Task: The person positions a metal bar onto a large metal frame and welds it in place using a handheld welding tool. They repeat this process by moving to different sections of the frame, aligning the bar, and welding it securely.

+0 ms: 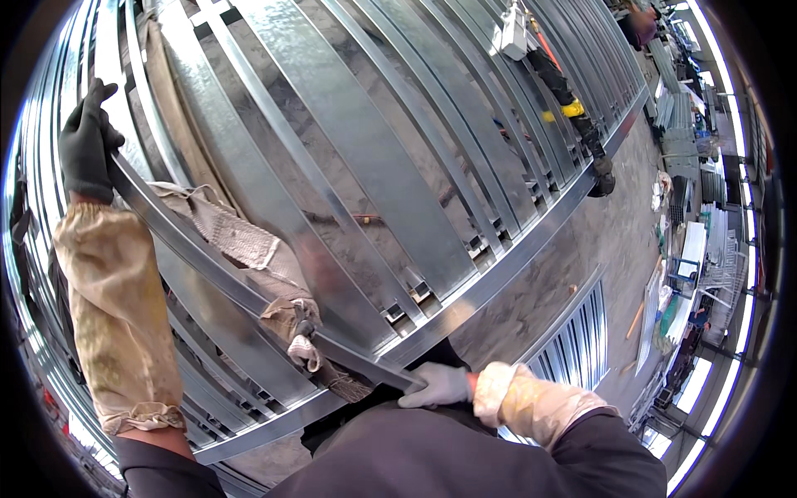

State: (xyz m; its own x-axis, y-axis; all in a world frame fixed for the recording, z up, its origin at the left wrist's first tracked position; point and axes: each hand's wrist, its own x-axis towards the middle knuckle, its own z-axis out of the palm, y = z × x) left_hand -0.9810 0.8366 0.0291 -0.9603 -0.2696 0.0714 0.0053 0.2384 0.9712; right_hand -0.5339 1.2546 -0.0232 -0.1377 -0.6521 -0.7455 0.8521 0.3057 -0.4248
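A long grey metal bar (pixel 365 358) slants across from upper left to lower middle, over a galvanised slatted frame (pixel 353 153). At its far left end, my left hand (pixel 87 145) in a dark grey glove is closed on it, the fingers partly hidden. My right hand (pixel 437 386), in a paler grey glove, grips the near end close to my body. A beige woven cloth strip (pixel 237 236) lies along the bar on the slats. Near the bar's lower part, the cloth is bunched into a knot (pixel 303 322).
A black cable-like tool (pixel 573 108) with yellow tape and a white box (pixel 510 37) lies on the frame's far right. Beyond the frame's edge, a smaller slatted panel (pixel 573 332) is on the concrete floor (pixel 623 216). Stacked metal parts (pixel 714 241) line the right side.
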